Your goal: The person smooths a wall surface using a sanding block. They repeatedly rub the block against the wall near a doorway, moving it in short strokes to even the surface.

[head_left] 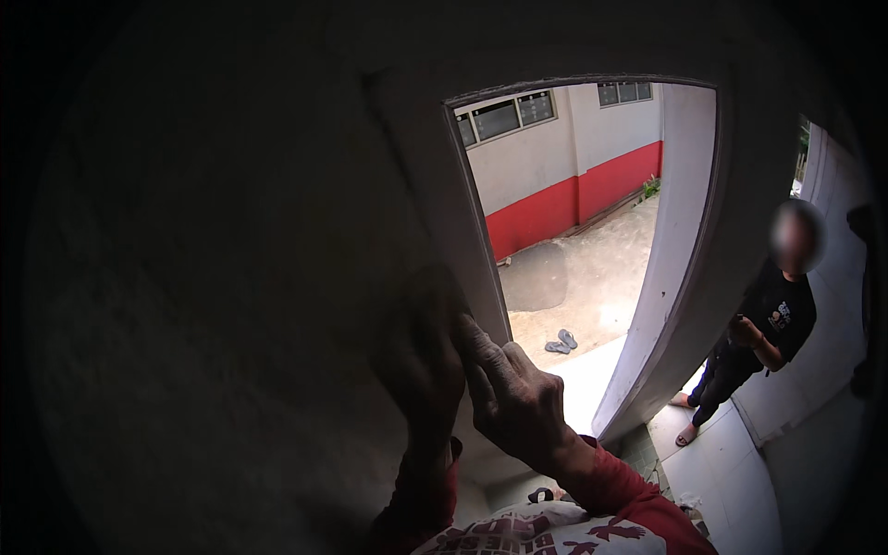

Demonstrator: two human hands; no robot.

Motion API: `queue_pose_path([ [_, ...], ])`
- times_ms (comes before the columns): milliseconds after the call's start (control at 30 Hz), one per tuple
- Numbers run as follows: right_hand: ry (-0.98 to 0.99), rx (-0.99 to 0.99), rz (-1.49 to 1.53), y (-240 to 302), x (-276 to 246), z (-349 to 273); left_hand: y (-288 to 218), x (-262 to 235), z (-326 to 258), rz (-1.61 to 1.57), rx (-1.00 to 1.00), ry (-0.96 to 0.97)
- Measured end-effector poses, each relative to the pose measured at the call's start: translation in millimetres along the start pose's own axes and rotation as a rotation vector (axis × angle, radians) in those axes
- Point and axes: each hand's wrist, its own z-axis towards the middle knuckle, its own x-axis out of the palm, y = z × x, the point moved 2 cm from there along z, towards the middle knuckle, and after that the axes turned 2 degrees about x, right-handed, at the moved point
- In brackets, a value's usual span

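Note:
Both my hands are raised close together against the left side of the door frame (453, 213), beside the dark wall (231, 231). My right hand (520, 400) has its fingers bent and pressed together at the frame's edge; what they pinch, if anything, is hidden. Deep shadow covers my left hand (418, 365), which is up at the wall right next to the other hand. Its fingers blur into the dark surface, so their pose cannot be made out. Red sleeves cover both forearms.
Through the bright doorway, grey sandals (561, 342) lie on the ground before a white and red outer wall (592, 194). At the right, a person (777, 314) in dark clothes stands on pale floor tiles (726, 472). Small items (541, 495) lie low behind my shirt.

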Motion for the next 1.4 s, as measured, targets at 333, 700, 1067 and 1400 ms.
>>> queue_pose_path([
  [333,0.067,-0.001,-0.001,-3.0,0.6,18.0,-1.9,1.0,15.2,0.103,-0.015,-0.040],
  [700,0.003,-0.034,-0.017,-0.8,-2.8,15.1,-9.7,3.5,15.6,0.167,0.270,-0.140],
  [1067,-0.075,-0.063,0.062,5.8,-11.7,30.4,-17.4,1.7,30.0,0.101,0.143,-0.025],
  [1400,-0.033,-0.011,0.048,10.1,-16.7,36.2,-24.1,1.2,31.1,0.729,0.571,-0.205],
])
